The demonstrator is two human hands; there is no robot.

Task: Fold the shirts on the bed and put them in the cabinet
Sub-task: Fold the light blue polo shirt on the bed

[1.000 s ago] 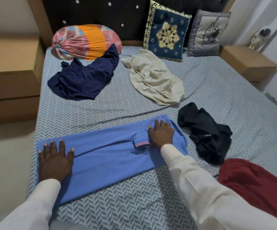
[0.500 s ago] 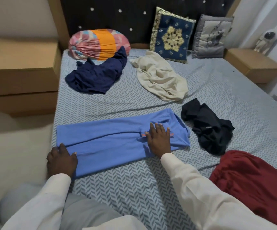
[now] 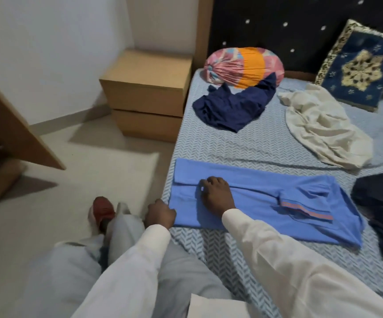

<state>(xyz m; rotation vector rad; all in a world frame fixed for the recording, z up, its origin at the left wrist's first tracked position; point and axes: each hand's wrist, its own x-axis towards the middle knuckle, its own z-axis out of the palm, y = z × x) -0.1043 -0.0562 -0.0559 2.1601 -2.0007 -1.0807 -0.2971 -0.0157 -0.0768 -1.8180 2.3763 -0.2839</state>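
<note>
- Head view: the light blue cotton polo shirt (image 3: 266,203) lies as a long folded strip across the near edge of the bed with the chevron-patterned sheet (image 3: 254,148).
- Change: the right hand (image 3: 215,193) has left the shirt's collar end and now sits on its hem end. Its fingers are bent onto the cloth; whether they pinch it cannot be told.
- The left hand (image 3: 160,214) stays at the shirt's near hem corner, fingers curled round the cloth edge.
- Judgement: with both hands at the hem end, the crosswise fold towards the collar comes next.
- Beyond the shirt, a crumpled navy blue shirt (image 3: 231,109) and a crumpled cream shirt (image 3: 323,131) are unfolded, so the task is at an early stage.
</note>
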